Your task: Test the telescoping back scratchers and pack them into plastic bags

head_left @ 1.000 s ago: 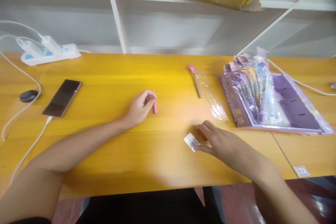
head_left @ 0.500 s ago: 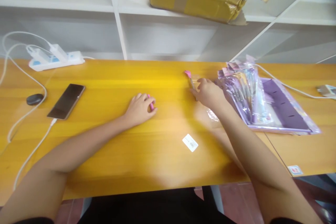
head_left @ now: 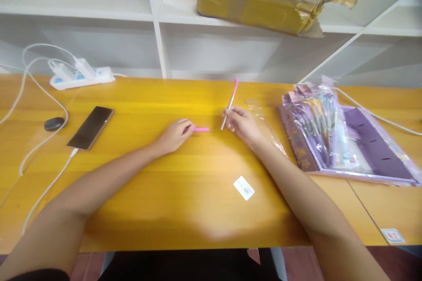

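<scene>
The surface (head_left: 138,193) looks like smooth varnished wood, the wrapper (head_left: 263,125) clear glossy plastic, the brush (head_left: 230,104) handle shiny metal.

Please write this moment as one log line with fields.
left hand: holds pink cap on table | right hand: holds pink-tipped pen, lifted | clear sleeve: beside right hand

A yellow wooden counter (head_left: 138,193) fills the view under bright, even light. Behind the counter stands a white shelf unit (head_left: 158,30) with an upright divider and open bays; a taped cardboard parcel (head_left: 263,0) lies on its shelf board. Below the counter's near edge shows reddish floor (head_left: 395,263).
</scene>
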`<state>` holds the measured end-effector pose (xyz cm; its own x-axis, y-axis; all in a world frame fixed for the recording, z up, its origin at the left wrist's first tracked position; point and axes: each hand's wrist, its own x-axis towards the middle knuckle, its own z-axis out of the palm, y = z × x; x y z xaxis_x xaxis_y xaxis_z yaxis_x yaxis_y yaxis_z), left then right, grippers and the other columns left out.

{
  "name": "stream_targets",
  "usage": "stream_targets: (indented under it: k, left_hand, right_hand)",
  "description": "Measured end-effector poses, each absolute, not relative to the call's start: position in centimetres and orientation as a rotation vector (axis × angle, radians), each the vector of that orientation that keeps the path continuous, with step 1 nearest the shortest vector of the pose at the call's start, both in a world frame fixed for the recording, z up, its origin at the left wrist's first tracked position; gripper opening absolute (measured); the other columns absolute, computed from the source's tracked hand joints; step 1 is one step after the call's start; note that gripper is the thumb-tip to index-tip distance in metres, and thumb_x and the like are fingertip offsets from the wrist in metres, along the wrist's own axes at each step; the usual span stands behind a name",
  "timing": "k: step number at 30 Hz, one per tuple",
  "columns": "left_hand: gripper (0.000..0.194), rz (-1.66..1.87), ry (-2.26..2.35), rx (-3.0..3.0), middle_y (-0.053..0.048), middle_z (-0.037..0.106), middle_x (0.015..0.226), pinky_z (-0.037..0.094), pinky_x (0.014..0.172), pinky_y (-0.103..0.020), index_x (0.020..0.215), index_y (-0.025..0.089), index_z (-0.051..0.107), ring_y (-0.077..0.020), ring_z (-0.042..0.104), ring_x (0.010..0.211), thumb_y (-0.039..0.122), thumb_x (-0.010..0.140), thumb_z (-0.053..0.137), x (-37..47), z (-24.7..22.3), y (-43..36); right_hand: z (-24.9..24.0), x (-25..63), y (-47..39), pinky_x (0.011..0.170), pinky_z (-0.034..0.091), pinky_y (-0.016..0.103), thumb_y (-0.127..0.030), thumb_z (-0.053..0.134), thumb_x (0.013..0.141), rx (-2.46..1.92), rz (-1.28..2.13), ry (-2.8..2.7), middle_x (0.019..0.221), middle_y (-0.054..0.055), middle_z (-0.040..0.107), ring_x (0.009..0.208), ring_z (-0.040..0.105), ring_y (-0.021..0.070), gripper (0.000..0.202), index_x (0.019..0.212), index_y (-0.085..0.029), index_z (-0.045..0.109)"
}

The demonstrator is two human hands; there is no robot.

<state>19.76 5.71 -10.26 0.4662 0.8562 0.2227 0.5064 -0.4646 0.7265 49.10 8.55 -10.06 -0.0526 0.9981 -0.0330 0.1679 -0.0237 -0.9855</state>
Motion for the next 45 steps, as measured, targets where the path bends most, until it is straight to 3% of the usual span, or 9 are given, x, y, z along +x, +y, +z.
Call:
stream_targets:
  k: [2,4,10,15,22,31,38,45]
  left_hand:
    - [0.03,0.818,1.098,2.064,-0.006,0.068,0.099,0.048,0.088,-0.037,0.103,0.02,0.072,-0.023,0.062,0.09,0.045,0.11,0.056,19.7,-9.9,5.8]
    - [0.033,0.827,1.085,2.029,-0.006,0.067,0.103,0.049,0.093,-0.038,0.111,0.021,0.075,-0.0235,0.062,0.095,0.049,0.11,0.058,19.8,-9.7,5.7]
    - [0.037,0.831,1.098,2.019,-0.005,0.065,0.102,0.049,0.094,-0.037,0.109,0.022,0.078,-0.0231,0.062,0.096,0.05,0.113,0.055,19.9,-9.7,5.5]
    - [0.029,0.812,1.098,1.997,-0.004,0.071,0.096,0.046,0.086,-0.036,0.106,0.021,0.072,-0.0227,0.064,0.089,0.045,0.112,0.055,20.1,-9.8,5.4]
    - [0.027,0.775,1.096,2.028,-0.004,0.072,0.094,0.047,0.083,-0.036,0.101,0.022,0.068,-0.023,0.065,0.087,0.044,0.11,0.054,20.2,-9.7,5.2]
    - [0.029,0.798,1.105,2.092,-0.004,0.07,0.094,0.046,0.084,-0.036,0.1,0.022,0.069,-0.0232,0.063,0.087,0.043,0.113,0.055,20.0,-10.0,5.3]
    - [0.025,0.841,1.138,2.062,-0.003,0.068,0.092,0.046,0.085,-0.036,0.103,0.021,0.071,-0.0224,0.062,0.085,0.039,0.112,0.056,20.0,-10.2,5.4]
    - [0.026,0.793,1.048,2.156,-0.006,0.071,0.102,0.05,0.093,-0.037,0.112,0.021,0.074,-0.0246,0.065,0.095,0.04,0.112,0.056,20.1,-9.8,5.0]
  right_hand:
    - [-10.5,48.5,8.3,0.052,0.048,0.024,-0.084,0.083,0.076,-1.17,1.277,-1.279,0.082,0.001,0.066,0.061,0.055,0.0113,0.066,0.093,-0.024,0.064]
    - [-10.9,48.2,8.1,0.055,0.051,0.023,-0.084,0.09,0.07,-1.061,1.33,-1.21,0.078,-0.001,0.063,0.062,0.055,0.0106,0.069,0.092,-0.024,0.065]
    - [-11.4,48.8,8.2,0.06,0.056,0.02,-0.07,0.098,0.075,-0.922,1.395,-1.053,0.072,-0.003,0.057,0.065,0.057,0.0105,0.058,0.086,-0.024,0.065]
    - [-11.1,48.3,7.7,0.064,0.059,0.018,-0.061,0.106,0.067,-0.857,1.508,-0.991,0.077,-0.003,0.065,0.071,0.066,0.01,0.061,0.087,-0.023,0.064]
    - [-10.8,47.9,7.3,0.061,0.057,0.02,-0.065,0.104,0.069,-0.881,1.502,-1.093,0.075,-0.004,0.065,0.069,0.067,0.0111,0.063,0.085,-0.024,0.059]
    - [-10.5,47.5,7.1,0.055,0.046,0.022,-0.058,0.106,0.069,-0.852,1.402,-1.14,0.079,-0.003,0.06,0.06,0.051,0.0069,0.062,0.073,-0.021,0.056]
    - [-10.2,47.2,6.7,0.055,0.042,0.024,-0.061,0.104,0.07,-0.892,1.345,-1.19,0.075,-0.002,0.059,0.062,0.048,0.0103,0.065,0.068,-0.022,0.051]
    - [-10.4,46.4,5.9,0.06,0.047,0.026,-0.06,0.101,0.076,-0.895,1.309,-1.384,0.082,0.0,0.064,0.065,0.057,0.0112,0.053,0.072,-0.021,0.065]
